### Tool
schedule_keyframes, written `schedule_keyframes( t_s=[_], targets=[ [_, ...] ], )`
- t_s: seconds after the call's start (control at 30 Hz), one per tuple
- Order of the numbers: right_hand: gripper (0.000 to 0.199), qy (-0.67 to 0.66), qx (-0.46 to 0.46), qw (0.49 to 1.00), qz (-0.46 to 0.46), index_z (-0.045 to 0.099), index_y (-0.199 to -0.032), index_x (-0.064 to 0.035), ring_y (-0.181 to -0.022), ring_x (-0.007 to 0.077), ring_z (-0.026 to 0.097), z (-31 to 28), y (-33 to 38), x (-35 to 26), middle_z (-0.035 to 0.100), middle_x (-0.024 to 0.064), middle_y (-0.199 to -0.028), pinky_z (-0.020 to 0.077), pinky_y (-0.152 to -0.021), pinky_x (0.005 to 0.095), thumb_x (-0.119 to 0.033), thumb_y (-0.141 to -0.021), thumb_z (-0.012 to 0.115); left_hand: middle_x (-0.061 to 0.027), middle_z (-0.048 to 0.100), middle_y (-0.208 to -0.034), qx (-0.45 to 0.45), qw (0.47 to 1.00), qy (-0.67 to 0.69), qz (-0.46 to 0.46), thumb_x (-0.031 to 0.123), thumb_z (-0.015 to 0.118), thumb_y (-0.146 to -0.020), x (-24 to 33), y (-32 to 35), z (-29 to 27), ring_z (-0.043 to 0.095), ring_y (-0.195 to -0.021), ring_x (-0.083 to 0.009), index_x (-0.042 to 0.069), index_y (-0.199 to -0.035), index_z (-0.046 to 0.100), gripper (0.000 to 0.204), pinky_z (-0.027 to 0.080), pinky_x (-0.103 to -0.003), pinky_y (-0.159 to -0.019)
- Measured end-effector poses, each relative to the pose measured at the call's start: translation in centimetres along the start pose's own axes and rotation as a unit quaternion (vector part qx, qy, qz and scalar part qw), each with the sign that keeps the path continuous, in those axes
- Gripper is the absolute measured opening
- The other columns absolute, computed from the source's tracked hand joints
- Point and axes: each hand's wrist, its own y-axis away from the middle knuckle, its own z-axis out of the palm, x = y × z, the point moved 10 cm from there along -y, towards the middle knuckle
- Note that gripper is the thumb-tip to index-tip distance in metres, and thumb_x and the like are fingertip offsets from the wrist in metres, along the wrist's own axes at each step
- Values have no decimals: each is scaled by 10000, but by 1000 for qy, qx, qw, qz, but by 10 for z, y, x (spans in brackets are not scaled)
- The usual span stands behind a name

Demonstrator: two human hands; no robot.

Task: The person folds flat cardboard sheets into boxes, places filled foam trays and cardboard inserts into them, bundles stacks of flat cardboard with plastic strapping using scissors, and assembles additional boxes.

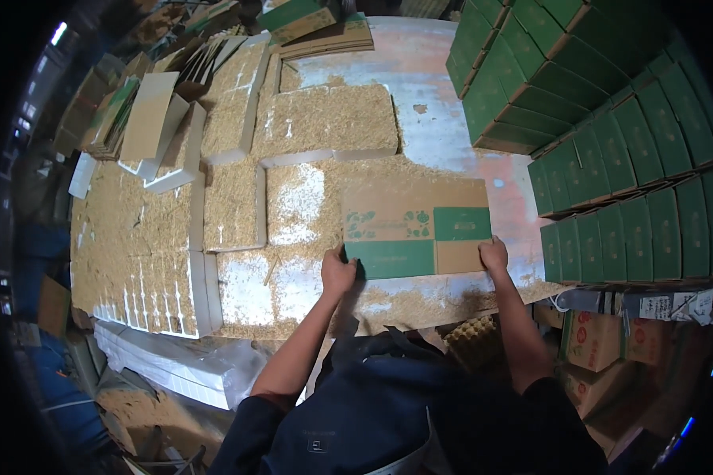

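Note:
A folded-flat cardboard carton (396, 229), brown with green printed panels, lies before me over the table's front part. My left hand (339, 271) grips its near left corner, with the fingers partly hidden by the edge. At the near right corner my right hand (493, 255) is closed on the same carton. Left of the carton, the tabletop (249, 297) shows white through a scatter of husk-like tan filling. Beyond it stands a white foam tray block (325, 119) covered with that filling.
Green cartons (523, 79) are stacked high on the right. Filling-covered white foam trays (135, 214) take up the left. Flat cartons (146, 115) lean at the far left, more (329, 39) lie at the back. Below the table edge are egg trays (471, 342) and brown boxes (594, 340).

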Motion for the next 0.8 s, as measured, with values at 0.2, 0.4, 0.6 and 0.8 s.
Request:
schedule_keyframes(
  t_s=[0.2,0.4,0.6,0.8],
  targets=[
    [377,-58,6,998,2,735,-1064,-69,-903,380,687,-48,32,-51,713,222,-946,528,-818,427,-264,-764,614,-81,721,-806,29,960,263,-96,89,714,-825,-54,-25,-41,623,-684,-124,-45,-1069,714,278,493,-259,-645],
    [290,-120,50,988,-83,723,-985,-7,-844,356,708,-90,51,-105,711,230,-888,541,-746,385,-220,-807,638,-55,681,-763,22,947,308,-85,113,718,-828,-44,-26,-73,588,-646,-120,-74,-1011,723,262,466,-268,-601],
    [296,-67,45,989,-122,722,-988,17,-880,322,702,2,90,-62,719,217,-948,533,-805,368,-147,-747,671,-173,716,-799,45,986,148,-64,133,701,-819,-105,5,-71,688,-719,-255,-32,-1041,725,277,530,-361,-696],
    [392,-71,91,984,-139,687,-1115,-73,-949,418,665,29,73,-52,704,239,-961,521,-829,463,-284,-785,694,-167,733,-893,50,998,23,-38,164,752,-794,-80,8,-82,714,-806,-309,54,-1237,646,468,553,-380,-738]
  ],
)
